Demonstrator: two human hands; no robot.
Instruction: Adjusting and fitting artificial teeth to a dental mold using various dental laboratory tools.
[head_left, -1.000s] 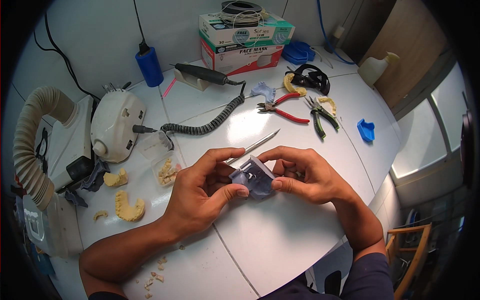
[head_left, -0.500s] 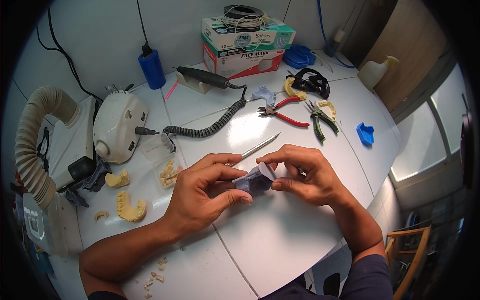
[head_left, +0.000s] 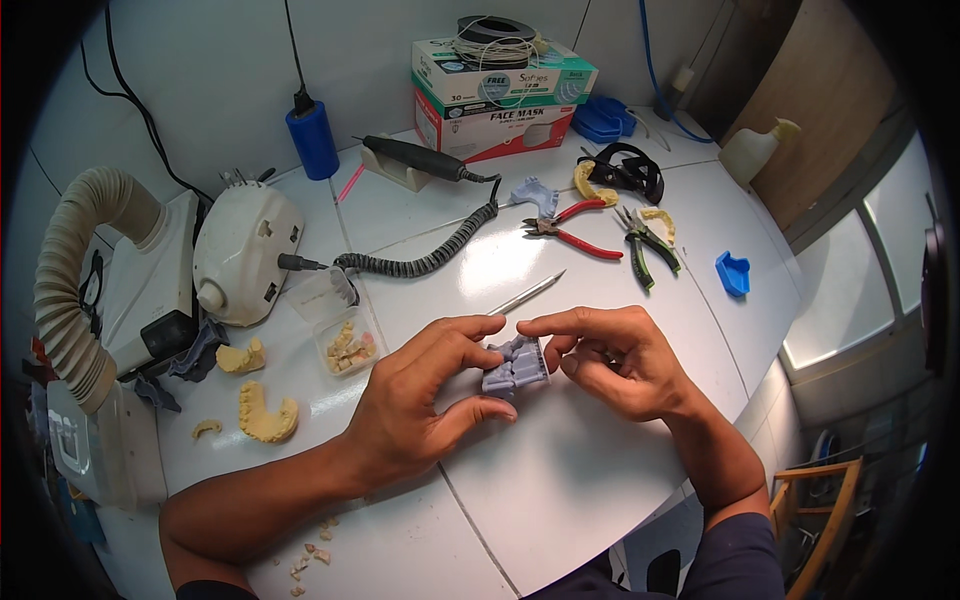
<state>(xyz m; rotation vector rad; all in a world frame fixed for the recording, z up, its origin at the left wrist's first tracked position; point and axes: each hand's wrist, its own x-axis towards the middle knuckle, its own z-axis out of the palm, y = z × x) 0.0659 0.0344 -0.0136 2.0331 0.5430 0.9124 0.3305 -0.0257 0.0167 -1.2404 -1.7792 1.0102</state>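
Note:
A small greyish-lilac dental model is held above the middle of the table. My left hand has closed around its left side, fingers behind and thumb below the near edge. My right hand is at the model's right edge. Its index finger stretches over toward the top, the thumb stands apart from the model, and the other fingers are curled. Whether a right fingertip touches the model is hard to see. Just beyond the hands lies a slim metal pen-like tool.
At left are yellow dental models, a clear box of pale tooth-like pieces and a white control unit. Farther back are a handpiece, red-handled cutters, green-black pliers and a blue tray. Crumbs lie near my left forearm.
The model has turned in my left hand, so its ridged side now shows. My right thumb has come away from it, and the right fingers have shifted. The view has moved slightly.

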